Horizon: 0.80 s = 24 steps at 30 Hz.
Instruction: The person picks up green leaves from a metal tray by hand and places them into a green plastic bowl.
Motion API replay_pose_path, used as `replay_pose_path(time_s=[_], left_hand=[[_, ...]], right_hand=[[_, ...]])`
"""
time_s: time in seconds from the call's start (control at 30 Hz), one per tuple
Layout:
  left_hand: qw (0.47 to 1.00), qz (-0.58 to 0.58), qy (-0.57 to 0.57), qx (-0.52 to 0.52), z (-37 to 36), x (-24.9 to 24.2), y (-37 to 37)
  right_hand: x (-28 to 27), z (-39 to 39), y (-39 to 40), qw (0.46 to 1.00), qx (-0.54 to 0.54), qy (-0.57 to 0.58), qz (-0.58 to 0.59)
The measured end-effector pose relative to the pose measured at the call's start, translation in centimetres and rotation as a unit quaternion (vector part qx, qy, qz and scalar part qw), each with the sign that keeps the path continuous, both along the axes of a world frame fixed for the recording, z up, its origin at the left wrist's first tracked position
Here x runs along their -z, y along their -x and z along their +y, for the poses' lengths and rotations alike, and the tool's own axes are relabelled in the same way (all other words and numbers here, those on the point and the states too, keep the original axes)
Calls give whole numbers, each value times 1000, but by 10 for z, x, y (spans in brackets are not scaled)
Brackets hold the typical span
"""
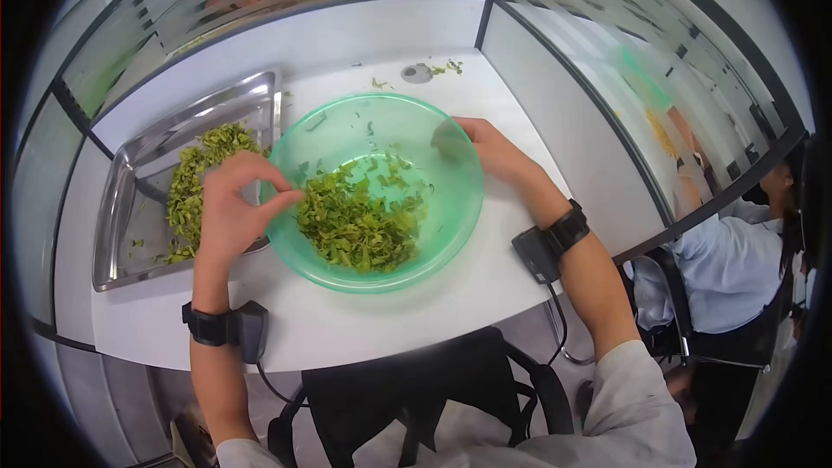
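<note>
On white worktop (347,329), green bowl (451,208) holds chopped leaves (355,225); left hand (230,212) pinches leaf bit at bowl's left rim, grip together; right hand (494,152) clasps far rim; steel tray (130,208) alongside; no readable writing.

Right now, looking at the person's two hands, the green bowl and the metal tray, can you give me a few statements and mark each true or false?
1. The translucent green plastic bowl holds chopped green leaves. True.
2. The left hand pinches a bit of leaf at the bowl's rim. True.
3. The right hand rests flat on the shiny metal tray. False: it grips the bowl's far right rim.
4. The tray is bare. False: a pile of leaves lies in it.
5. Both wrists carry black straps. True.
</note>
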State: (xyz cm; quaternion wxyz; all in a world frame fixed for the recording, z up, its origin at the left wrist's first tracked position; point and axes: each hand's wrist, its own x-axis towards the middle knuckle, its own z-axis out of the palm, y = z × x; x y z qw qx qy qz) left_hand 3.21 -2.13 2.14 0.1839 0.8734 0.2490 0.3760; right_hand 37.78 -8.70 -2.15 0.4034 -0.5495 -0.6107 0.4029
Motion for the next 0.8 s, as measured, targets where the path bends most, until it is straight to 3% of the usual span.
replay_pose_path(time_s=[0.13, 0.33, 0.4, 0.53, 0.67, 0.8], left_hand=[[999, 4, -38, -7, 1, 0, -8], [991, -80, -76, -70, 13, 1, 6], [991, 3, -9, -135, 28, 3, 28], [967, 177, -41, -178, 51, 24, 57], [969, 138, -82, -186, 51, 24, 54], [983, 127, -88, -98, 56, 34, 52]], right_hand=[[2, 0, -1, 1000, -6, -13, 11], [-5, -3, 4, 1000, -5, 17, 20], [-6, -4, 5, 999, -6, 7, 40], [2, 0, -1, 1000, -9, 5, 17], [-3, -5, 5, 1000, 22, 9, 15], [-3, -4, 2, 1000, 19, 5, 12]])
